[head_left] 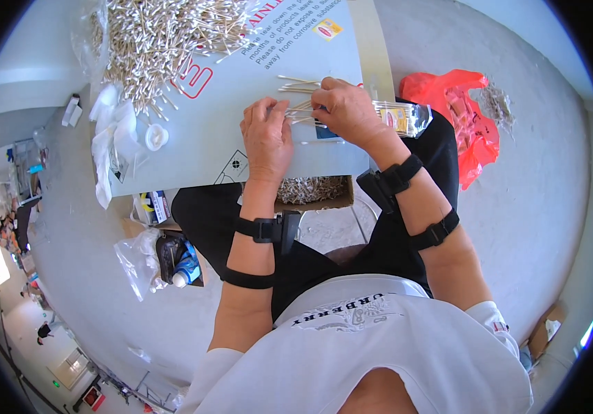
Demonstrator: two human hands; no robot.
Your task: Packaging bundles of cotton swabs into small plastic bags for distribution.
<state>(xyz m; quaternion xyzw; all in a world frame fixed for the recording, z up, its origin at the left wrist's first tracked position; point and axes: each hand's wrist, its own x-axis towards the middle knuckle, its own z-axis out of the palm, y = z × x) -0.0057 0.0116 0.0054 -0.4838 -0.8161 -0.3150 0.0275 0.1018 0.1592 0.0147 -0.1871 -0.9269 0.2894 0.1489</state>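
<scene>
Several white-tipped cotton swabs (299, 88) lie loosely side by side on the grey tabletop between my two hands. My left hand (267, 138) is closed, its bent fingers and thumb at the left ends of some swabs. From the right, my right hand (349, 114) pinches the other part of this small bunch, its fingertips partly hiding them. One single swab (323, 142) lies apart, nearer to me. Just right of my right hand, a clear packet (407, 119) of swabs with a yellow label sits at the table's edge.
A large heap of swabs (165, 52) covers the table's far left. Crumpled white plastic (107, 134) and a small white roll (156, 136) lie nearer. Below the front edge stands a carton (338, 193) of swabs. A red plastic bag (459, 124) rests on the right.
</scene>
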